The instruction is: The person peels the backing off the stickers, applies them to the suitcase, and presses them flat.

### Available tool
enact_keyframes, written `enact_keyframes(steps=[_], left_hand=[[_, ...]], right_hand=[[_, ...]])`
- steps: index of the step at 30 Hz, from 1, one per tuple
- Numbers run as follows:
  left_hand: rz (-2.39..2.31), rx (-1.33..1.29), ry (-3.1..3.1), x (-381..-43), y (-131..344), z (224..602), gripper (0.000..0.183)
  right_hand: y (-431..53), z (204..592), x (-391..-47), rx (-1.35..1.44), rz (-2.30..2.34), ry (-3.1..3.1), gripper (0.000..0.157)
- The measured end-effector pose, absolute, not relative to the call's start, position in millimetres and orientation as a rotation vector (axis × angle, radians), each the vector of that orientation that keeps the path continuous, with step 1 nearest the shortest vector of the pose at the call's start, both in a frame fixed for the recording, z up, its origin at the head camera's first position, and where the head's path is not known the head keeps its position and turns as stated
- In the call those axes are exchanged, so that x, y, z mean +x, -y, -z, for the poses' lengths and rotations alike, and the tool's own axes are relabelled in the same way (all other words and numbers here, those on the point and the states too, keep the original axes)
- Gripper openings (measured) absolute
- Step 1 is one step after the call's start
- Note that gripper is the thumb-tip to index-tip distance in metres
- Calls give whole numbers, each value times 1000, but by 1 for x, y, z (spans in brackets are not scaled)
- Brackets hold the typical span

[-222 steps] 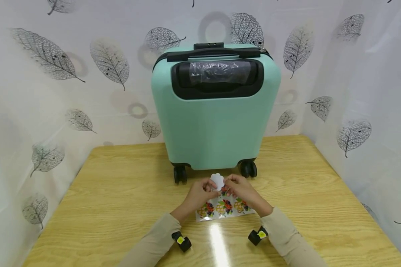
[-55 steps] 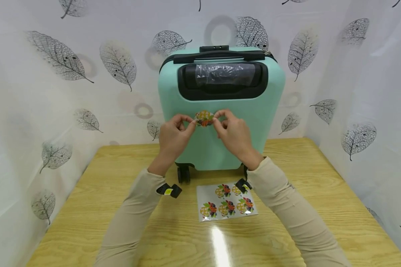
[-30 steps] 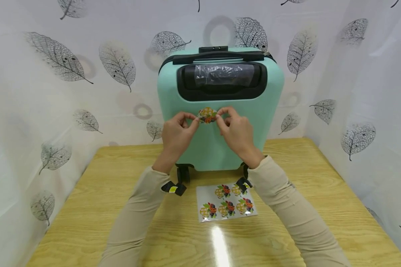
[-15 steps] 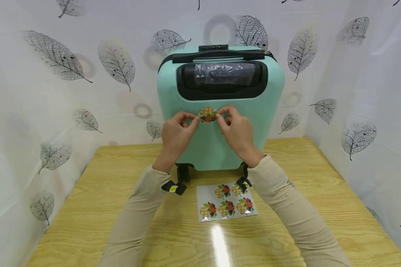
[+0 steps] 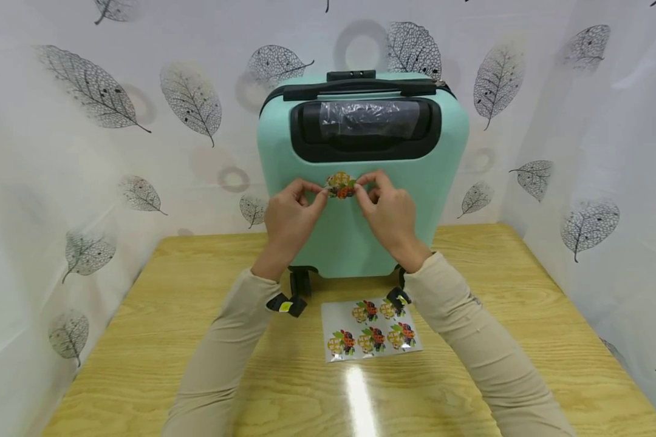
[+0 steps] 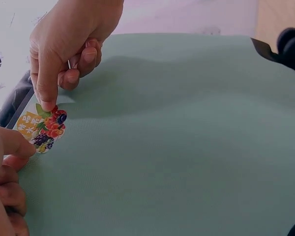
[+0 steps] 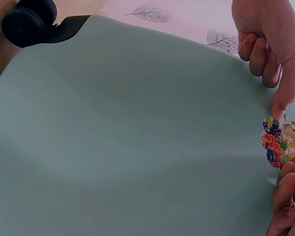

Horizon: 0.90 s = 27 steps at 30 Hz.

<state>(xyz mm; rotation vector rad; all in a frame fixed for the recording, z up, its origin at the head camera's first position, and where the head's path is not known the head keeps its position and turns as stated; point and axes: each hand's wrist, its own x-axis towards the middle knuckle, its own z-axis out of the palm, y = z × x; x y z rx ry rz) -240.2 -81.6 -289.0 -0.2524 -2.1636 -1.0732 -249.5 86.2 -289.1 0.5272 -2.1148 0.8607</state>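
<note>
A scalloped sticker point(image 5: 341, 186) printed with fruit and yellow lettering lies close against the front of a mint-green suitcase point(image 5: 355, 227), just under its black handle recess. The left hand point(image 5: 290, 218) pinches the sticker's left edge between thumb and forefinger. On the opposite edge, the right hand point(image 5: 389, 215) does the same. Both wrist views show the sticker point(image 6: 43, 129) face outward between the two hands, fingertips right at its edges. Below, a sheet of fruit stickers point(image 5: 372, 331) lies flat on the table, partly overlapped by the right wrist's strap.
The suitcase stands upright on black wheels point(image 5: 300, 284) at the back of the wooden table point(image 5: 197, 291). Clear plastic wrap point(image 5: 369, 118) covers its handle. A leaf-patterned curtain point(image 5: 197, 182) hangs behind and along both sides.
Earlier both hands held the sticker, white side showing, over the sheet. They then raised it to the suitcase, printed side outward, and shifted it slightly right and up. Little moved in the last half second.
</note>
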Motion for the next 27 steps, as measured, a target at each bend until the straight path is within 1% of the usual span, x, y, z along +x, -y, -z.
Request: enact_keyframes(steps=[15,18,23,27], left_hand=[[905,-255,2171,-240,82,287,16],[901,-269,2163,-239,81,285,16],[906,-284,2158,-240,82,285,16],[904,-285,2158,-239,82,285,16]], right_hand=[[-84,291,-253,528,-815,2055,12],[-86,291,-253,528,-805,2040,15],[-91,291,-253,524,-811,2014,25],[-95,293,-252,530,-825,2011,27]])
